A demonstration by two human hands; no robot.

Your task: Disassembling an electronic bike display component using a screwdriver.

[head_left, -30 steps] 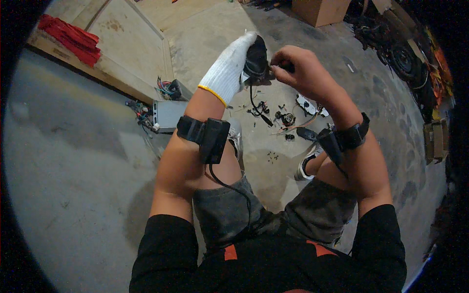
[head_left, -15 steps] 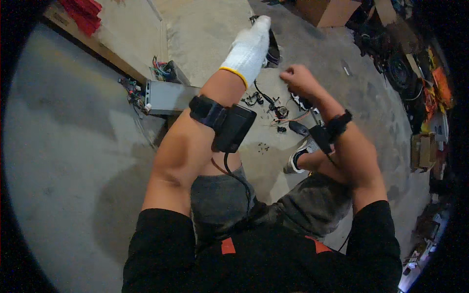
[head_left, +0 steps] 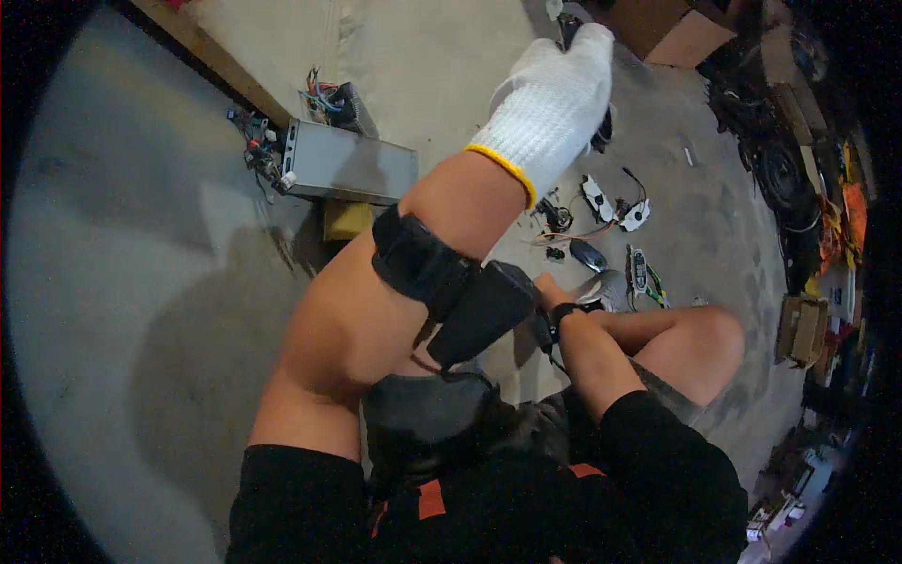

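White-gloved left hand [head_left: 566,83] gripping black object [head_left: 602,130]; right hand [head_left: 548,289] partly hidden, grip unclear

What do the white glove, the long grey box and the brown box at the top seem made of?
White glove: likely knitted cotton or blend, matte; ribbing shows.
Grey box: probably sheet metal, dull; flat faces, crisp edges.
Brown box: apparently cardboard, matte; plain brown panels.

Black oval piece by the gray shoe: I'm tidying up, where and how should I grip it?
Probably pinch the black oval piece across its middle, from above: it lies flat, longer than wide, with the gray shoe close beside one end.
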